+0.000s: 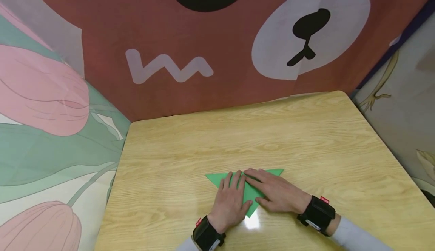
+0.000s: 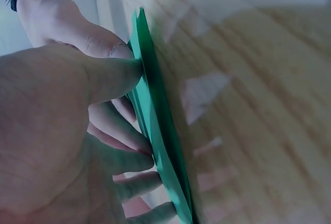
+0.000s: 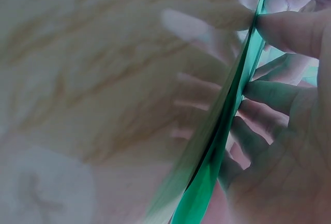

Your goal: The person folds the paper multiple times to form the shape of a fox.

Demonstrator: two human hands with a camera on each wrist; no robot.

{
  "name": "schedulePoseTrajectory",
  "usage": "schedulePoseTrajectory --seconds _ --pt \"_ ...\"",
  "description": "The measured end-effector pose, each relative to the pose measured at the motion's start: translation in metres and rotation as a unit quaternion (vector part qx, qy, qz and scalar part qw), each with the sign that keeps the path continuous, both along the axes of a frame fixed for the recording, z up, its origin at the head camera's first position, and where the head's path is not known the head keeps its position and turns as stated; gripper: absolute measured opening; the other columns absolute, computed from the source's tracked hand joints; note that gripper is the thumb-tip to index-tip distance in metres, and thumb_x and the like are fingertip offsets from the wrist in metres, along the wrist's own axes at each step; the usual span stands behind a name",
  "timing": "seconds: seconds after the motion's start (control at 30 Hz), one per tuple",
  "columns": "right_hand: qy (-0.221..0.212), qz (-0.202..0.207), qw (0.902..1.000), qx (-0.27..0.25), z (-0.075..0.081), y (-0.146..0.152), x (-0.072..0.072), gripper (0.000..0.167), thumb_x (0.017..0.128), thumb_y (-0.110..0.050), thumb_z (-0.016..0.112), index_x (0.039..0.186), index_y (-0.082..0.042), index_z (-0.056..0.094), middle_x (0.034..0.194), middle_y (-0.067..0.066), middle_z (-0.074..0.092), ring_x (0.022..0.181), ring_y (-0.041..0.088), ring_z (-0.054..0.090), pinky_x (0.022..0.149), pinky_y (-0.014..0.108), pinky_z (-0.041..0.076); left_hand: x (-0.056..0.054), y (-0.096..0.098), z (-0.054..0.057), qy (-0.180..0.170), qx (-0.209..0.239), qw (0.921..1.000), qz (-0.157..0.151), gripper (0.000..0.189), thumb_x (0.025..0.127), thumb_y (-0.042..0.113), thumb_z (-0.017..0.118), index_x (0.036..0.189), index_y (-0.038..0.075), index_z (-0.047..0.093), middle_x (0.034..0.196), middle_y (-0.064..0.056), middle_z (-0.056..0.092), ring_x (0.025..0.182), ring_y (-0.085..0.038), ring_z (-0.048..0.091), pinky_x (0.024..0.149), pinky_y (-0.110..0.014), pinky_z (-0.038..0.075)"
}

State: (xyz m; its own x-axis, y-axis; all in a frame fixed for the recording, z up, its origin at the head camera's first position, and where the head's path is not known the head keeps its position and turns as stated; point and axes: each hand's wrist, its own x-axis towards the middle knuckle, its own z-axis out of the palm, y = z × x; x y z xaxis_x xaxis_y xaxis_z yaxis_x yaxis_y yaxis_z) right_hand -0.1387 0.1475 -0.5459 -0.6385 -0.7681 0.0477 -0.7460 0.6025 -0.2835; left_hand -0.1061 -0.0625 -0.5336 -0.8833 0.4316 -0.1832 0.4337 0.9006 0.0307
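A green sheet of paper (image 1: 250, 193), folded into a triangle, lies on the wooden table with its long edge away from me and one corner pointing toward me. My left hand (image 1: 229, 202) presses on its left part with fingers straight, the thumb near the front corner. On the right part rests my right hand (image 1: 276, 191), fingers extended toward the middle of the far edge. Seen from the left wrist, the paper (image 2: 150, 105) has layers standing slightly apart along its edge. The right wrist view shows fingertips on the paper (image 3: 227, 115) and a gap between layers.
The wooden table (image 1: 238, 141) spreads out around the paper. Behind it hangs a brown cloth (image 1: 231, 54) with a cartoon face, and a floral cloth (image 1: 51, 160) hangs at the left. Black bands (image 1: 316, 215) sit on both wrists.
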Motion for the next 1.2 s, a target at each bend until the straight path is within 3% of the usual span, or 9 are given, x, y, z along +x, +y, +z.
schedulePoseTrajectory --seconds 0.4,0.67,1.2 --pt "0.035 -0.034 0.9986 -0.019 0.0004 -0.0071 -0.0027 0.059 0.096 -0.033 0.062 0.147 -0.007 0.047 0.151 0.005 0.048 0.14 0.023 0.044 0.113 0.043 0.043 -0.0021 -0.0018 -0.0023 0.0 -0.009 1.0 -0.001 0.078 0.097 0.063 0.042 0.158 0.017 0.024 0.165 -0.005 0.024 0.15 -0.033 0.028 0.116 -0.057 0.035" --pt "0.025 -0.05 0.9984 -0.014 0.0046 -0.0078 -0.0054 0.054 0.095 -0.033 0.063 0.142 -0.008 0.052 0.144 0.004 0.052 0.134 0.019 0.049 0.11 0.042 0.046 -0.0017 -0.002 -0.0018 -0.008 -0.015 0.9999 -0.001 0.073 0.098 0.062 0.04 0.159 0.025 0.022 0.165 -0.004 0.022 0.15 -0.033 0.027 0.116 -0.057 0.035" --pt "-0.003 -0.066 0.9977 -0.013 0.0049 -0.0047 -0.004 0.055 0.095 -0.034 0.063 0.142 -0.009 0.053 0.145 0.001 0.052 0.135 0.018 0.048 0.11 0.041 0.046 -0.0013 0.0001 0.0011 -0.035 -0.004 0.9994 0.006 0.073 0.098 0.061 0.041 0.159 0.026 0.021 0.166 -0.004 0.021 0.151 -0.033 0.025 0.117 -0.058 0.033"
